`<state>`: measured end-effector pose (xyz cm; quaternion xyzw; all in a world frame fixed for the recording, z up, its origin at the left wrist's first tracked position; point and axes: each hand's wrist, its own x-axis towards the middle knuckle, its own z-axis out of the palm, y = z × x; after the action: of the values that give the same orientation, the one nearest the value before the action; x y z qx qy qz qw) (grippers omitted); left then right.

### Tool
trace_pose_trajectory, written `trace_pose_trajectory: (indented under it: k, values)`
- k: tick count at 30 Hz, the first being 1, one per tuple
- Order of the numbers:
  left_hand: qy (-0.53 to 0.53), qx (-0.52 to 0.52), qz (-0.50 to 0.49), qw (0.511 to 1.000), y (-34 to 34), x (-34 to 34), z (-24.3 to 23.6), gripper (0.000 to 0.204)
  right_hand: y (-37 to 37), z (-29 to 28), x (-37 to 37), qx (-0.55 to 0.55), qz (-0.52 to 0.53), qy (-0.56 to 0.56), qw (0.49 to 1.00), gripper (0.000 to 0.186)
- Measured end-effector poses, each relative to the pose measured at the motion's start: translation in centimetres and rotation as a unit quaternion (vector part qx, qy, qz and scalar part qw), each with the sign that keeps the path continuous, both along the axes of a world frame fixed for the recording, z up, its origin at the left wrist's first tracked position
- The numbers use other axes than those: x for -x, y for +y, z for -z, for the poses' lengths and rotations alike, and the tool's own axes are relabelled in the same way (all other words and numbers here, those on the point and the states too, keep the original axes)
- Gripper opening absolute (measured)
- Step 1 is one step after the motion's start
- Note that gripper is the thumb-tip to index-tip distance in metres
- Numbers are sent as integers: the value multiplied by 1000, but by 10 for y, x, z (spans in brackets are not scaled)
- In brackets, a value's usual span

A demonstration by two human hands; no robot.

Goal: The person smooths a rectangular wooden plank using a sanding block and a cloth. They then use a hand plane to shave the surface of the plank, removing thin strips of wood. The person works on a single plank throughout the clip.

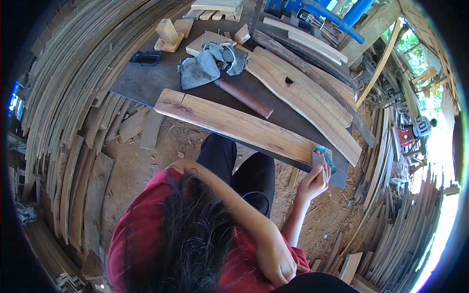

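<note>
A long, pale wooden plank (239,126) lies along the near edge of the dark work table (146,80). At its right end my right hand (315,181) pinches a small grey and teal piece of sandpaper (326,158) against the wood. My left arm crosses my body, and my left hand (277,261) presses against my red shirt (244,263) near the right sleeve. Its fingers are curled and mostly hidden. Beyond the plank lie crumpled, torn grey sheets (200,69) and a brown cylindrical rod (244,99).
Wide curved boards (303,105) cover the table's right side, below a blue machine (337,19). Small wood blocks (168,34), a piece with upright nails (211,43) and a dark tray (145,58) sit at the far left. Stacked timber strips (73,88) line the left.
</note>
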<state>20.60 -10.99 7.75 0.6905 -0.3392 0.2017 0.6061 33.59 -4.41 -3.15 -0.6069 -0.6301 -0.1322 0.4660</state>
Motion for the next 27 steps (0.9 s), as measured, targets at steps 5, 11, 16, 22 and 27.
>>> trace_pose_trajectory:
  k: [5,11,16,22,27]
  values:
    - [-2,-1,-5,1000,-3,0,0,30,-1,3,-2,30,9,6,999,31]
    - [0,-1,-12,1000,-5,0,2,31,1,-1,2,1,5,4,1000,28]
    - [18,-6,-15,1000,5,24,13,33,3,7,-4,-22,9,-6,1000,28]
    - [70,-59,-31,995,25,61,5,29,2,3,2,-23,0,5,1000,28]
    - [41,-45,-30,998,17,42,5,27,2,1,0,-12,3,-3,1000,28]
